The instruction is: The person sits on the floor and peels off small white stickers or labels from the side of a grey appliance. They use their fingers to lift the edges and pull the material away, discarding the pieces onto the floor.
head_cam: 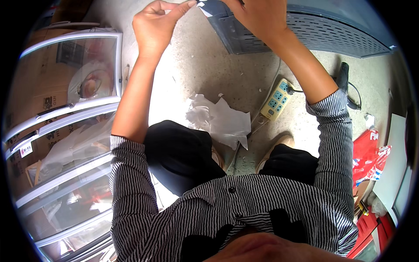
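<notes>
At the top of the head view, my left hand (156, 24) has its thumb and a finger pinched together near the corner of a dark grey-blue metal cabinet (242, 36) with a slotted panel. White scraps (205, 10) cling to that corner, by my thumb tip. Whether something thin is between the fingertips cannot be told. My right hand (262, 16) reaches over the cabinet at its near side; its fingertips are cut off by the top edge, so what they touch is hidden. Crumpled white paper (229, 121) lies on the concrete floor between my feet and the cabinet.
A power strip (277, 100) with a plugged-in cord lies right of the paper. Beyond it is a black tool-like object (343, 77) with a cord. White-framed glass doors (119, 68) stand at the left. Red plastic wrapping (363, 157) and a white panel (389, 163) are at the right.
</notes>
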`<action>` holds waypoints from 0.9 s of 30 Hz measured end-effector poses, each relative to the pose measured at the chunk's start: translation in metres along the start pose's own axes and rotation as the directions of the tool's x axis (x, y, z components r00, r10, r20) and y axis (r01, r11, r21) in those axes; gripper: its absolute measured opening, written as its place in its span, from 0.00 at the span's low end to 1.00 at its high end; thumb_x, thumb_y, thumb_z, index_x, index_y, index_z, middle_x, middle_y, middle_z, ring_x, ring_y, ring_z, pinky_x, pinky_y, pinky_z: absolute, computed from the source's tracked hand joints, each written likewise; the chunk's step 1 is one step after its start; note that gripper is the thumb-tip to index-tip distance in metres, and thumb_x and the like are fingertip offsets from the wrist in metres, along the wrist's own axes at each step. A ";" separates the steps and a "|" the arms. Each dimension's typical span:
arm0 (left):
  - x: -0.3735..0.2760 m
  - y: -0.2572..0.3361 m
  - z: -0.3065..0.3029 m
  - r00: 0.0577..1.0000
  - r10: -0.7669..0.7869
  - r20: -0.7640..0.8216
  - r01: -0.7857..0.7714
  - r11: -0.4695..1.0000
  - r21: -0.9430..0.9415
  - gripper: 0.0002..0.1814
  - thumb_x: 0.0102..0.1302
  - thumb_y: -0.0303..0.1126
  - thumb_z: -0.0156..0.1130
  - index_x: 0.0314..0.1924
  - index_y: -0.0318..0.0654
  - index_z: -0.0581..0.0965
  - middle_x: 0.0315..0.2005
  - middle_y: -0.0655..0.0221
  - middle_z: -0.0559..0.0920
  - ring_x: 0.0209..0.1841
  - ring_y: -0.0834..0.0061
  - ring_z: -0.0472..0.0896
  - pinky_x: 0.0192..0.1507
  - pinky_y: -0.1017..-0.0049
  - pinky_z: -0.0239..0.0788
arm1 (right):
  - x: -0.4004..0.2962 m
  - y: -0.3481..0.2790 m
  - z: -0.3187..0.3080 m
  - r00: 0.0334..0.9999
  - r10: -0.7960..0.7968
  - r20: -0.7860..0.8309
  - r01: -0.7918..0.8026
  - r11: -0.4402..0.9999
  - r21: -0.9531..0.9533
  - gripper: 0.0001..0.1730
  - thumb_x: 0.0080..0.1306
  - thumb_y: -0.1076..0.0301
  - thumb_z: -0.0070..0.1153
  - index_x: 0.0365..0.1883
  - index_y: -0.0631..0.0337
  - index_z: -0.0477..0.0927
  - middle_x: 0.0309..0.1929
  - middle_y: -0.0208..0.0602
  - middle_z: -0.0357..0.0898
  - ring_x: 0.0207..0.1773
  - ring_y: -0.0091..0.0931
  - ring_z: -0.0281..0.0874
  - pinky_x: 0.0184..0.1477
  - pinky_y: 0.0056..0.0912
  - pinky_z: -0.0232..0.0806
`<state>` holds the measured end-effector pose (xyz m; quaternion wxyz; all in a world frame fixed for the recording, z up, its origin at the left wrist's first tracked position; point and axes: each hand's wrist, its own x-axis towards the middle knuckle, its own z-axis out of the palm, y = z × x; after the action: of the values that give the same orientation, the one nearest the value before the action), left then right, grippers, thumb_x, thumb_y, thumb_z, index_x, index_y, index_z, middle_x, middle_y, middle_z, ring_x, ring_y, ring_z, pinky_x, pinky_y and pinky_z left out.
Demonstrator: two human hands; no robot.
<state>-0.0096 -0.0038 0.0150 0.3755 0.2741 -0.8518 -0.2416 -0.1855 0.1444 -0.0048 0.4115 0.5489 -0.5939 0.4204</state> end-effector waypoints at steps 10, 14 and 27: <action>0.002 -0.017 -0.002 0.992 -0.093 0.079 0.102 0.988 -0.115 0.13 0.59 0.30 0.80 0.25 0.39 0.81 0.21 0.78 0.80 0.24 0.89 0.71 0.30 0.82 0.63 | -0.005 -0.005 0.010 1.000 -0.014 0.024 0.015 1.000 -0.015 0.15 0.57 0.58 0.69 0.25 0.50 0.73 0.28 0.29 0.69 0.37 0.34 0.69 0.43 0.44 0.56; -0.002 -0.018 0.003 0.987 -0.140 0.076 0.144 0.989 -0.045 0.16 0.59 0.40 0.84 0.28 0.37 0.85 0.18 0.85 0.75 0.22 0.93 0.64 0.26 0.88 0.54 | -0.012 0.000 0.015 0.999 -0.033 0.001 0.033 0.999 -0.004 0.15 0.57 0.58 0.69 0.25 0.50 0.73 0.28 0.30 0.70 0.38 0.35 0.70 0.44 0.45 0.56; -0.003 -0.003 -0.007 0.986 -0.011 0.169 0.004 0.999 0.042 0.18 0.59 0.42 0.83 0.27 0.37 0.85 0.15 0.86 0.71 0.19 0.93 0.60 0.22 0.85 0.48 | -0.013 -0.002 -0.009 0.991 0.025 0.132 -0.026 1.000 0.010 0.14 0.62 0.55 0.67 0.24 0.49 0.76 0.27 0.28 0.72 0.37 0.34 0.70 0.43 0.45 0.55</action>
<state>-0.0021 -0.0055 0.0158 0.2953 0.2636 -0.8843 -0.2477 -0.1826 0.1570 -0.0140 0.3625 0.5703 -0.6242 0.3920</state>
